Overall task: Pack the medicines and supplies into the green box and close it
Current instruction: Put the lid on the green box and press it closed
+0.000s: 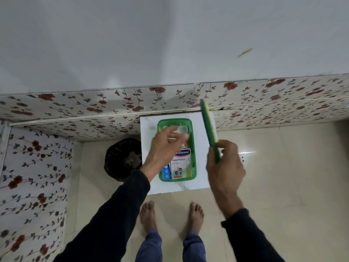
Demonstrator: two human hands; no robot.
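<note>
Head view: the translucent green plastic box [177, 150] sits open on the small white table [202, 129], already holding a plaster packet [180, 163]. The left hand [162, 148], fingers loosely spread, hovers over it; the right hand [224, 163] clamps the flat green lid [209, 129] edge-up. Best to clear the left hand, level the lid, align corners, then press.

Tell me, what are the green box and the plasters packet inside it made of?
Green box: apparently translucent plastic, since its contents show through its glossy walls. Plasters packet: probably printed card or paper, flat with matte lettering; the blur leaves that open.
</note>
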